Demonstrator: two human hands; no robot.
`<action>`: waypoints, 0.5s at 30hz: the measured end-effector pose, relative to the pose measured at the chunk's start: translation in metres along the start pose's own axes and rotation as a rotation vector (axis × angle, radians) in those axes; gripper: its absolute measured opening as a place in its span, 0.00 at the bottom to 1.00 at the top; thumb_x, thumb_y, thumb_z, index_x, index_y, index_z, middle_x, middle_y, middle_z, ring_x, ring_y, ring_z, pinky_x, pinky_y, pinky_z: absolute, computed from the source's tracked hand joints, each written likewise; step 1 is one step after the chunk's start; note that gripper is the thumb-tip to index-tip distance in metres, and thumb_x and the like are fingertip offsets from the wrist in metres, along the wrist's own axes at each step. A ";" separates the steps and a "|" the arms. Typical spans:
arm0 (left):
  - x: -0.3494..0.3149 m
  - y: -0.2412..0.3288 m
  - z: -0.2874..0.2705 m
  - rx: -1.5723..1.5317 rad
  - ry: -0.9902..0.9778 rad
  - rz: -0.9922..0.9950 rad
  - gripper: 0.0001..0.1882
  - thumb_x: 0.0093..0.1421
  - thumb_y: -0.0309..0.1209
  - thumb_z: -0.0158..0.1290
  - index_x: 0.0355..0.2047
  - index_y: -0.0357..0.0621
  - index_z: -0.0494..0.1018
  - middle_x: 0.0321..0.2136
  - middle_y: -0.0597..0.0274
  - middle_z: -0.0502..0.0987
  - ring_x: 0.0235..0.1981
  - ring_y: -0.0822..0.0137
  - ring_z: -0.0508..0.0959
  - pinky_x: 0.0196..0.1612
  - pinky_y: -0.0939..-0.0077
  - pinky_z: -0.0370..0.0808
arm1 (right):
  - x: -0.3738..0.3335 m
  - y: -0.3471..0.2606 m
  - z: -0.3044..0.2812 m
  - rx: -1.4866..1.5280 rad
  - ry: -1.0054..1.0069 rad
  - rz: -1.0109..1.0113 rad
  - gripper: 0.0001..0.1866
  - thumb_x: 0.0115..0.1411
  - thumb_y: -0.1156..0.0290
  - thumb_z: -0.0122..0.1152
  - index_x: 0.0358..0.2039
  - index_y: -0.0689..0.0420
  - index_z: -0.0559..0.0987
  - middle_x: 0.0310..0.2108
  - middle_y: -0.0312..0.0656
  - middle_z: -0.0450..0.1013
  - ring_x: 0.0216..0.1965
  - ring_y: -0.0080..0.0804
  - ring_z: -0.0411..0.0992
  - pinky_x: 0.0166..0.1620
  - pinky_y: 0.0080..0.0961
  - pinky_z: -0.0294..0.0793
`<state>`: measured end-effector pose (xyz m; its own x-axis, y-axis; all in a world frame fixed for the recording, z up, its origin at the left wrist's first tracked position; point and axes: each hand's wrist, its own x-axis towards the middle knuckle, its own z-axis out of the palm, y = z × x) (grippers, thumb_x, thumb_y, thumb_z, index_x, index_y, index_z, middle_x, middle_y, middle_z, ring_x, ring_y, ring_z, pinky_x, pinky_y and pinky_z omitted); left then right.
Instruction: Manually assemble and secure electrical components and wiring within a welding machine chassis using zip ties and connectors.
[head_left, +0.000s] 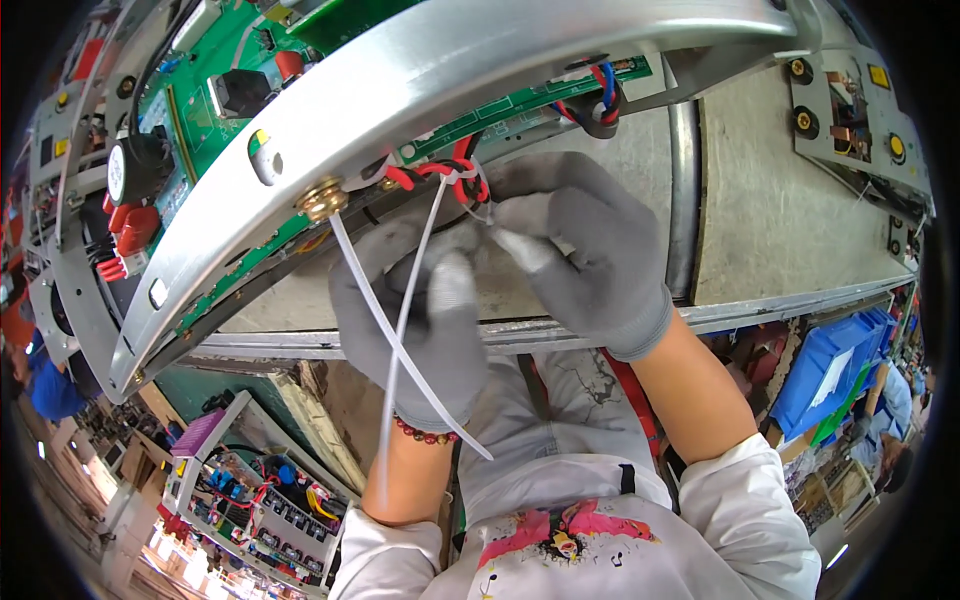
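Both my hands wear grey gloves and work under the curved silver metal frame (400, 70) of an electronic unit. A bundle of red and black wires (455, 172) comes out below the frame's edge, with a white cable tie (415, 270) hanging from it. Another white cable tie (385, 320) hangs from the brass fitting (324, 199). My right hand (590, 245) pinches a thin cable tie (484, 212) looped by the wires. Just left of it, behind the hanging ties, my left hand (415, 310) is closed with thumb against fingers; what lies between them is hidden.
Green circuit boards (225, 100) with large components fill the unit at upper left. A blue and red wire bundle (606, 100) sticks out further right. Another metal unit (850, 130) stands on the bench at right. Below the bench are an opened chassis (265, 495) and blue bins (825, 375).
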<state>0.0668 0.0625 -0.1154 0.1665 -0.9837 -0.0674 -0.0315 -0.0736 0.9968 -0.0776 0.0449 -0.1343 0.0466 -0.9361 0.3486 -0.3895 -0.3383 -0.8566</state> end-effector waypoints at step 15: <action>0.010 0.013 0.002 -0.232 -0.133 -0.582 0.12 0.63 0.33 0.53 0.39 0.36 0.74 0.18 0.68 0.69 0.16 0.79 0.66 0.17 0.84 0.62 | -0.006 0.000 0.003 0.086 -0.037 0.058 0.06 0.53 0.72 0.62 0.32 0.57 0.77 0.28 0.44 0.68 0.30 0.42 0.72 0.32 0.32 0.72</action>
<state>0.0657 0.0516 -0.1036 -0.0320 -0.8062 -0.5907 0.2442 -0.5794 0.7776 -0.0750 0.0504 -0.1381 0.0612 -0.9567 0.2847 -0.3125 -0.2893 -0.9048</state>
